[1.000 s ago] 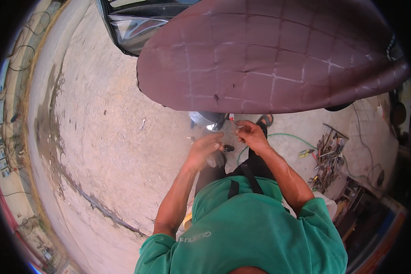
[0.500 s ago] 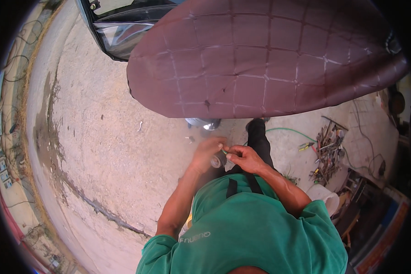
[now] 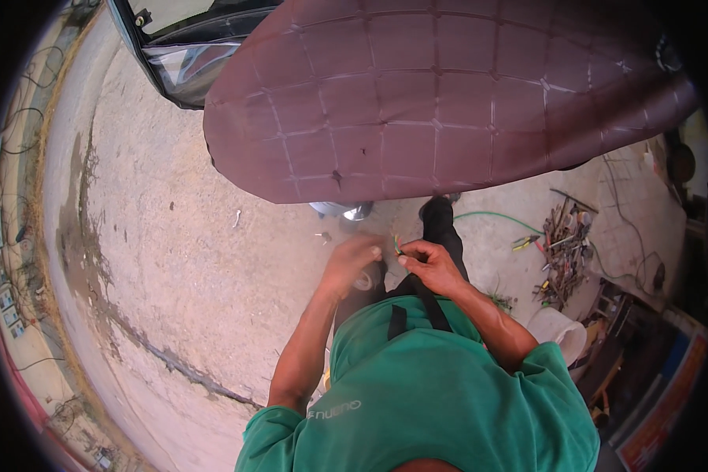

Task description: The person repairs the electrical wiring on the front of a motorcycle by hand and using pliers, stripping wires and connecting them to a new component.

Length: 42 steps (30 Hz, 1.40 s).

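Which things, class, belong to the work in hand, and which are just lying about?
In hand:
thin coloured strands, probably wires, in the right hand
left hand close by, blurred

Apparently lying about:
heap of tools
spanner-like piece on the ground
white bucket
green cord

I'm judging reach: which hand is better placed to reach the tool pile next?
Probably the right hand: it is nearer the tool pile, though holding what look like thin wires; the left hand is farther.
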Each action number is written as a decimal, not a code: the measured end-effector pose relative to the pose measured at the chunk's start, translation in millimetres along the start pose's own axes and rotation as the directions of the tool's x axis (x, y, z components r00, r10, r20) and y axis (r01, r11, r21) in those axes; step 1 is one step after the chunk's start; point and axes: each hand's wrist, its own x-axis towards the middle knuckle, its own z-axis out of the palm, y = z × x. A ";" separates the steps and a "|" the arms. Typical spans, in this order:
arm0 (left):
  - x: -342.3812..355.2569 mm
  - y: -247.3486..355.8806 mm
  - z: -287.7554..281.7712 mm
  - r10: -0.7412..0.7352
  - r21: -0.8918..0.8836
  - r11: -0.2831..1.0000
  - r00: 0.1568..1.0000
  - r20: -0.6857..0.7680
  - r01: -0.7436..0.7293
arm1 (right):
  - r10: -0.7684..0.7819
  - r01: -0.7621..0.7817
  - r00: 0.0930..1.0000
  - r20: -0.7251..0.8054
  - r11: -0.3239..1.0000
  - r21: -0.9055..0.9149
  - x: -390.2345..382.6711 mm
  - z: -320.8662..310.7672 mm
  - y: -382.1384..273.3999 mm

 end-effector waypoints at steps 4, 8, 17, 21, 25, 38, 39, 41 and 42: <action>4.2 4.1 25.4 -0.110 0.029 0.994 0.984 0.144 0.107 | -0.036 0.035 0.999 0.017 0.999 0.027 0.7 1.6 1.0; 9.7 -0.9 29.3 -0.130 -0.080 0.987 0.984 0.119 0.140 | -0.118 0.116 0.993 -0.016 0.988 -0.100 3.4 -0.7 -4.1; 12.5 -12.5 36.5 -0.147 -0.112 0.984 0.988 -0.047 0.141 | -0.173 0.166 0.963 -0.208 0.985 -0.047 6.6 10.1 0.6; 10.7 -23.4 38.8 -0.100 -0.023 0.995 0.993 -0.060 0.099 | -0.165 0.165 0.962 -0.217 0.986 -0.016 7.2 10.2 10.2; 8.0 -16.0 46.0 -0.051 -0.080 0.996 0.998 -0.033 0.049 | -0.229 0.203 0.957 -0.175 0.967 -0.153 6.5 4.9 0.3; 8.0 -11.5 35.6 0.263 0.467 0.831 0.953 0.147 -0.302 | -0.061 0.063 0.998 0.032 0.996 -0.061 7.9 -17.0 10.4; 7.6 -6.7 37.5 0.309 0.540 0.765 0.936 0.170 -0.351 | -0.062 0.063 0.998 0.030 0.996 -0.059 9.3 -15.6 13.9; 10.2 -8.8 41.1 0.324 0.551 0.757 0.934 0.151 -0.352 | -0.059 0.073 0.993 -0.106 0.989 0.130 13.8 -11.2 22.9; 12.0 -10.7 43.3 0.342 0.562 0.749 0.931 0.127 -0.352 | -0.060 0.074 0.992 -0.107 0.988 0.132 16.6 -10.6 24.5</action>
